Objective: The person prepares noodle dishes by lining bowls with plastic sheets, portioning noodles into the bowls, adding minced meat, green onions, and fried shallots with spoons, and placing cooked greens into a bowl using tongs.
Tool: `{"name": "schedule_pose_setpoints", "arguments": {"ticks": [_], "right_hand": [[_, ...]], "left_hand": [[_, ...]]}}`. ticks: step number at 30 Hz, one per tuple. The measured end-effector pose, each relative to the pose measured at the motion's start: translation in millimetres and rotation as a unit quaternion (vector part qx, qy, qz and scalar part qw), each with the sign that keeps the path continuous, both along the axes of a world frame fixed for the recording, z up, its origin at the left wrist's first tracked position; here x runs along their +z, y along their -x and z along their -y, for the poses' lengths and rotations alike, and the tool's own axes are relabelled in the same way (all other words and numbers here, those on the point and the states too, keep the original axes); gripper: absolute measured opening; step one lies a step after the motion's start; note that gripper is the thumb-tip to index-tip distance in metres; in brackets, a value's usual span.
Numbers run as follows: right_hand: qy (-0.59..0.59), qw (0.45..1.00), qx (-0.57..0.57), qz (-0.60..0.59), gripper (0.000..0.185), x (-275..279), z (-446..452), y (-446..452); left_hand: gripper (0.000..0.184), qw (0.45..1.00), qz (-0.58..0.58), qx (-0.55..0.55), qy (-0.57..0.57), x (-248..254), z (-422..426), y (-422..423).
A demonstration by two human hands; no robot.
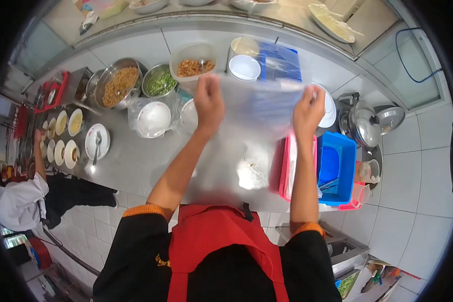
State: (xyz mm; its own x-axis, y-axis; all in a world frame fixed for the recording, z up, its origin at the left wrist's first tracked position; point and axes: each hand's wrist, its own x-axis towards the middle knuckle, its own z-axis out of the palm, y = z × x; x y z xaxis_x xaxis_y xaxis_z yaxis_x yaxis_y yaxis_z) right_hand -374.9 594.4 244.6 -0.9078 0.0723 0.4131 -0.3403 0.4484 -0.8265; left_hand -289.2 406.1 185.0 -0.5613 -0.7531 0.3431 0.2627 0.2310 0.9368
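A clear plastic bag (256,103), smeared by motion, is stretched between my two hands above the steel counter (141,161). My left hand (209,103) is closed on its left upper corner. On the other side, my right hand (308,109) pinches the right upper corner. Behind the bag stand stacked white tubs (244,68) and a blue packet (282,60) under clear plastic. A square container of brown diced food (195,68) sits just beyond my left hand. To its left, a white bowl (153,119) rests inside a plastic bag.
Along the wall are a metal bowl of chopped greens (159,81) and one of brown minced food (120,86). A blue bin (335,168), a pink tray (290,171) and a lidded pot (362,123) stand at right. Far left, a co-worker (22,199) reaches toward several bowls (60,152).
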Motion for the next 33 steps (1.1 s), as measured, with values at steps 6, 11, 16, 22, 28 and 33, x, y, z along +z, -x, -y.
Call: {"name": "schedule_pose_setpoints", "arguments": {"ticks": [6,11,16,22,28,33], "right_hand": [[-0.193,0.981,-0.033,-0.001,0.036,-11,5,118],[-0.246,0.966,-0.022,0.076,0.037,-13,0,141],[-0.1,0.986,-0.133,-0.024,0.045,-12,-34,122],[-0.027,0.988,-0.086,-0.123,0.044,-23,-49,71],[0.049,0.992,0.085,-0.083,0.035,-46,-16,-60],[0.011,0.917,0.383,0.109,0.021,-108,9,-224]], "left_hand": [[0.025,0.96,0.14,-0.023,0.242,40,54,110],[0.041,0.923,0.282,0.073,0.251,33,88,121],[0.053,0.967,0.141,0.125,0.169,41,106,24],[0.045,0.956,0.115,0.257,0.084,-61,67,-207],[0.032,0.876,0.407,0.245,-0.078,-199,-26,-434],[0.062,0.681,0.641,-0.134,-0.327,-183,-82,-444]]}}
